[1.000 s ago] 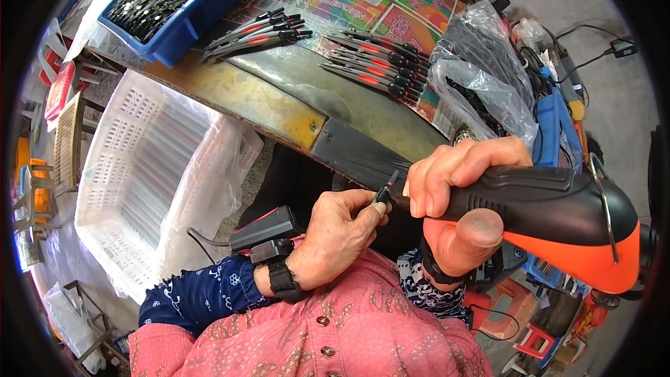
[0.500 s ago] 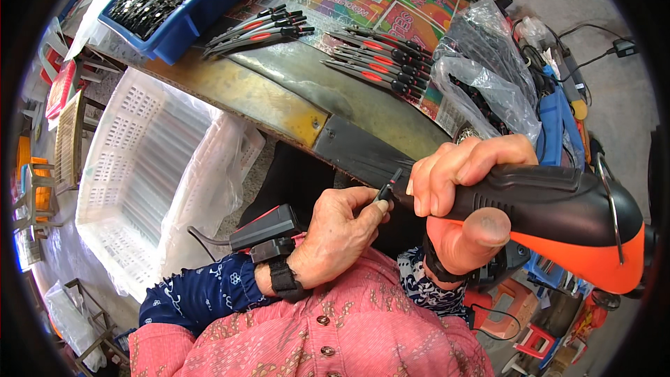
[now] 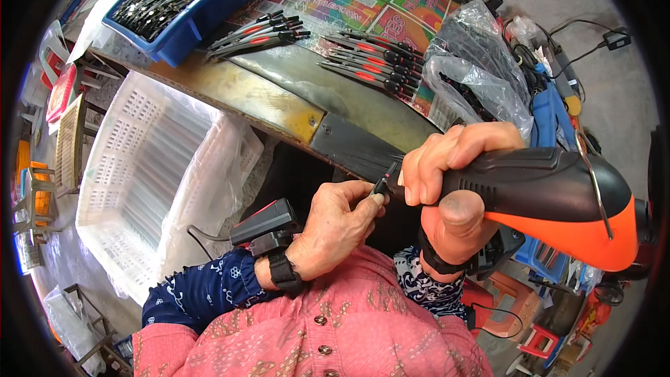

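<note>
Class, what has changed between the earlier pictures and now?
The right hand and the black-and-orange handheld power tool it grips have shifted slightly up and to the left in the picture. Nothing was taken hold of or let go.

Unchanged: the left hand keeps pinching a small, slim black piece; the laid-out slim grey, red and black pieces, blue plastic bin and white plastic basket stayed put.

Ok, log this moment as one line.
left hand: pinching small dark part; right hand: gripping black-and-orange tool; bench: pen-like pieces
</note>
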Demonstrator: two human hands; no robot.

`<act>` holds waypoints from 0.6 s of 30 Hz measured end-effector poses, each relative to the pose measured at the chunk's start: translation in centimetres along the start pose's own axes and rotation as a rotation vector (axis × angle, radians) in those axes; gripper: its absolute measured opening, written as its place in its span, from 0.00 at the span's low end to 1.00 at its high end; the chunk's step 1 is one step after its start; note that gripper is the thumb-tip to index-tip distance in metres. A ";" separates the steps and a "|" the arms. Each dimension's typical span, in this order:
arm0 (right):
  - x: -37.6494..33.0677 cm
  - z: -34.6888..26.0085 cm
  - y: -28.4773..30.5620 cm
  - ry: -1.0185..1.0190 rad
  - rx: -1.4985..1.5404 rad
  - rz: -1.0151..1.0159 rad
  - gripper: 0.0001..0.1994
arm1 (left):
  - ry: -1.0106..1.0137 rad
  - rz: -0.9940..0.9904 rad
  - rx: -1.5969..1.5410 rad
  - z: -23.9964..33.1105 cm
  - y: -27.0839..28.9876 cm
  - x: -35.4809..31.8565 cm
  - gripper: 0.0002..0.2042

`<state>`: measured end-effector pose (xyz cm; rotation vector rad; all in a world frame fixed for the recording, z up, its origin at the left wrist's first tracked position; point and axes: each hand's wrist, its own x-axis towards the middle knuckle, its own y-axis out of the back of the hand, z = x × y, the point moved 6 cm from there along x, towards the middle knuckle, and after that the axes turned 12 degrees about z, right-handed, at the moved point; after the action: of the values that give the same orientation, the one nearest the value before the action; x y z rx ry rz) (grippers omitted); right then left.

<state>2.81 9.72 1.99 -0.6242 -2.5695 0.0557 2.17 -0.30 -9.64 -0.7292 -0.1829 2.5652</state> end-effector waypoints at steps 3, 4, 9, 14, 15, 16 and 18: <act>-0.2 0.0 -0.3 -0.024 0.032 0.045 0.24 | -0.006 0.008 0.004 0.1 0.0 0.1 0.10; -0.2 0.1 -0.3 -0.048 0.040 0.062 0.24 | 0.019 0.017 0.028 0.0 0.1 0.1 0.10; -0.2 0.1 -0.2 -0.047 0.016 0.100 0.26 | -0.018 0.026 0.031 0.1 0.1 0.0 0.11; -0.3 0.2 -0.1 -0.055 -0.006 0.091 0.27 | -0.047 0.036 0.036 0.1 0.1 0.1 0.11; -0.3 0.2 -0.1 -0.059 -0.013 0.085 0.27 | -0.039 0.031 0.029 0.0 0.1 0.1 0.11; -0.3 0.2 -0.1 -0.059 -0.019 0.077 0.27 | -0.018 0.028 0.024 -0.2 0.1 0.2 0.12; -0.1 0.3 -0.1 -0.023 -0.056 0.075 0.28 | -0.039 0.010 0.049 -0.1 0.2 0.3 0.12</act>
<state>2.70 9.60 1.73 -0.7452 -2.5772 0.0161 1.92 -0.29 -9.93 -0.6642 -0.1283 2.5851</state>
